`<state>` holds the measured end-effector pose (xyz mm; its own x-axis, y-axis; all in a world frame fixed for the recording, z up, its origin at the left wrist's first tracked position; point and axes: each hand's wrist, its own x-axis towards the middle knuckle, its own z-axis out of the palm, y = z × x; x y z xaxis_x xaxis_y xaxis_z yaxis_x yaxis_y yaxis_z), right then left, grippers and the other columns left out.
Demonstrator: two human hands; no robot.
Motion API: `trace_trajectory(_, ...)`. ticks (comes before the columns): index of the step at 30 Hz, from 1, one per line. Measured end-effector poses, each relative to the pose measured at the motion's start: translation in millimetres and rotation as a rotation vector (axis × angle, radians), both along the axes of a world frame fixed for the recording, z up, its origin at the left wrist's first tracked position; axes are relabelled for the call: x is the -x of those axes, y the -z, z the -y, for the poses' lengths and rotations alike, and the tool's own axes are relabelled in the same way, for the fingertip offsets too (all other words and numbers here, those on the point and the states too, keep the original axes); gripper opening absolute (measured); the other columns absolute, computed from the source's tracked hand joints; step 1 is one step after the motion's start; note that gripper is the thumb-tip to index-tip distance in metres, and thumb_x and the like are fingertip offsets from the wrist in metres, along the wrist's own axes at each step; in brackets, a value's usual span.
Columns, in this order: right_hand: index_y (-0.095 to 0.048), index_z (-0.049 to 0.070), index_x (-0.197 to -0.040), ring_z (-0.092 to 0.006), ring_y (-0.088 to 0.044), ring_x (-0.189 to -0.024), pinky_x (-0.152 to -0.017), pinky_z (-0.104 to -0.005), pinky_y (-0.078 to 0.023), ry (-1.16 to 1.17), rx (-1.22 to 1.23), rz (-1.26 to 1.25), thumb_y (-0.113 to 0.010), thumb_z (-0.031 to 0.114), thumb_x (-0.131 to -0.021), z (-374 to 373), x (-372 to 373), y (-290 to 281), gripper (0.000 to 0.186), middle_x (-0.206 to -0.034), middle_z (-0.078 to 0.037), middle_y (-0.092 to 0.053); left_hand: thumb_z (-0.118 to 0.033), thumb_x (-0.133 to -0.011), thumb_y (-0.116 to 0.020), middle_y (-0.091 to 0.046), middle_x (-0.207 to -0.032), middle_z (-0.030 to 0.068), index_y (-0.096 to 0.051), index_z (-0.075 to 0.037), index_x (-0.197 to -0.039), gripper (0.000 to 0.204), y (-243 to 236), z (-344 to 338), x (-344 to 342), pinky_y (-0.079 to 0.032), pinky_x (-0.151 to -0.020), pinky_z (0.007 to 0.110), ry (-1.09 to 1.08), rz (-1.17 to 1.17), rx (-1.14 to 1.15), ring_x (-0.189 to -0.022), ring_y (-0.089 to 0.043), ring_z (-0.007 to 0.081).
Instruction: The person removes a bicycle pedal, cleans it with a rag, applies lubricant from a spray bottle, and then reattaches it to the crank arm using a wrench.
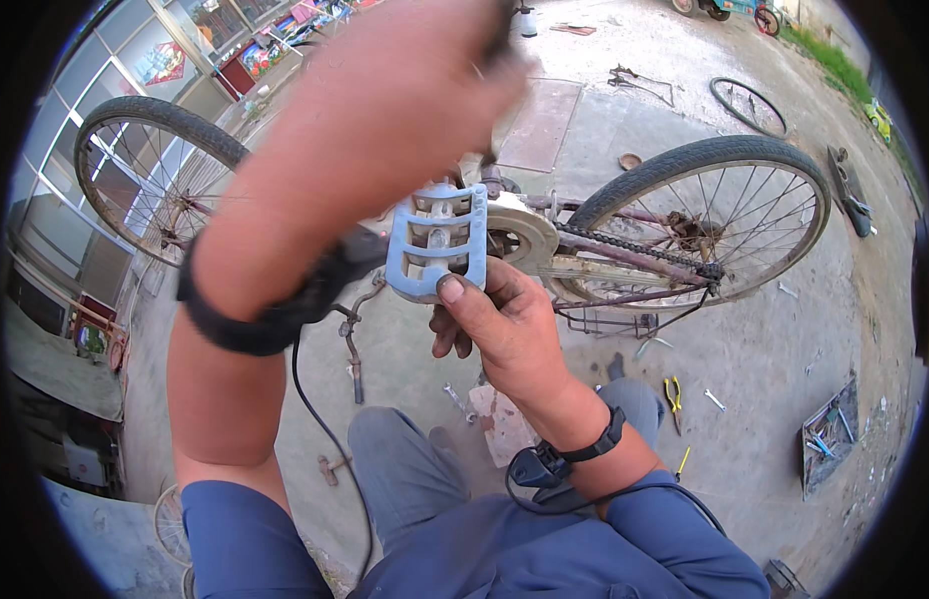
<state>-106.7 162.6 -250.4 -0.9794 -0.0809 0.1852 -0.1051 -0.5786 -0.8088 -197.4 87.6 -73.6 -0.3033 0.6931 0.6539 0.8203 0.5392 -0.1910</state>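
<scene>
My left hand [434, 90], blurred, is raised at the top centre, fingers curled around something dark [496, 35] that I cannot make out. My right hand [509, 329] grips the lower end of a pale blue pedal [438, 225], its thumb on the rim. Behind the pedal are a white chain guard [529, 235] and the chain [639, 247] of a rusty purplish bicycle frame [624, 290]. One wheel [699, 150] stands to the right, another [115, 110] to the left, partly behind my left arm.
Pliers [674, 404], spanners [714, 399] and a tool tray [829, 439] lie on the concrete [744, 349]. A brake lever assembly [349, 329] is below the left arm. A loose rim [749, 105], a bare frame [639, 85] and a glazed shopfront [125, 50] are farther off.
</scene>
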Motion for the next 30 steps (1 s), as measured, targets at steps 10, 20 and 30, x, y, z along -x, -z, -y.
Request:
trace_trajectory(10, -0.064, 0.002, -0.1, -0.0163, -0.067, -0.058, -0.048, -0.0235, -0.045, -0.029, 0.084, 0.016, -0.068, 0.037, -0.095, -0.4, -1.1, 0.6, 0.035, -0.077, -0.007, -0.067, -0.03, -0.097, -0.064, -0.061, -0.072, 0.004, -0.058, -0.009, -0.09, 0.024, 88.1, 77.8, 9.6, -0.04, -0.047, 0.027, 0.006, 1.148, -1.374, -0.055, -0.057, 0.0144)
trace_trajectory(20, -0.063, 0.002, -0.099, -0.0158, -0.066, -0.057, -0.047, -0.0224, -0.045, -0.034, 0.108, 0.011, -0.067, 0.038, -0.095, 0.5, -2.2, 1.4, 0.036, -0.076, -0.007, -0.066, -0.031, -0.097, -0.064, -0.059, -0.076, 0.0007, -0.058, -0.013, -0.09, 0.02, 145.5, 84.2, 8.0, -0.042, -0.054, 0.025, 0.147, 1.434, -1.718, -0.065, -0.055, 0.0121)
trace_trajectory(30, -0.062, 0.003, -0.099, -0.0157, -0.065, -0.056, -0.045, -0.0221, -0.045, -0.046, 0.19, 0.022, -0.066, 0.036, -0.096, 1.7, -2.9, 4.9, 0.033, -0.075, -0.007, -0.067, -0.042, -0.104, -0.043, -0.071, -0.11, 0.014, -0.061, -0.003, -0.122, 0.046, 177.3, 68.6, -6.3, -0.058, -0.078, 0.04, 0.664, 1.821, -1.494, -0.088, -0.07, 0.0262)
